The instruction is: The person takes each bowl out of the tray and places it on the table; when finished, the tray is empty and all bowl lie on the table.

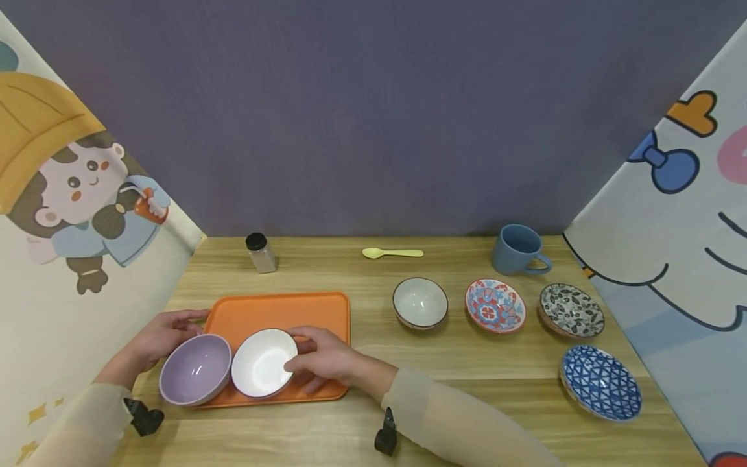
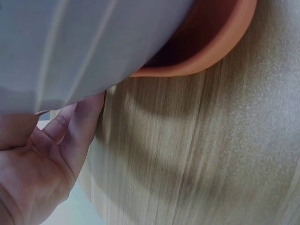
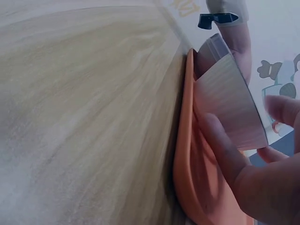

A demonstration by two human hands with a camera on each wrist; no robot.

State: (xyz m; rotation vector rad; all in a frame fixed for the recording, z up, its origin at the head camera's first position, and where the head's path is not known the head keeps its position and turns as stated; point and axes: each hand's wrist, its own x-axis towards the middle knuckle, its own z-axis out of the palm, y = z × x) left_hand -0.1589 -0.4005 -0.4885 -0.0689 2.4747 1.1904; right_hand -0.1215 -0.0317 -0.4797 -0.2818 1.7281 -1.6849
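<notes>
A purple bowl (image 1: 197, 371) sits at the left end of an orange tray (image 1: 274, 311), overhanging its side. My left hand (image 1: 166, 337) is at the bowl's left and far side, fingers stretched along its wall; the bowl partly hides them. In the left wrist view that hand (image 2: 47, 164) reaches beneath the bowl's pale outer wall (image 2: 93, 42). Beside the purple bowl is a white bowl (image 1: 264, 363) with a thin dark rim. My right hand (image 1: 327, 357) holds its right side, thumb over the rim and a finger along the outer wall (image 3: 229, 103).
A black-lidded jar (image 1: 260, 253) and yellow spoon (image 1: 393, 253) lie toward the back wall. Rightward are a brown-rimmed bowl (image 1: 420, 303), a red-blue patterned dish (image 1: 495, 306), a leaf-patterned dish (image 1: 571, 310), a blue-white bowl (image 1: 601, 383) and a blue mug (image 1: 517, 250).
</notes>
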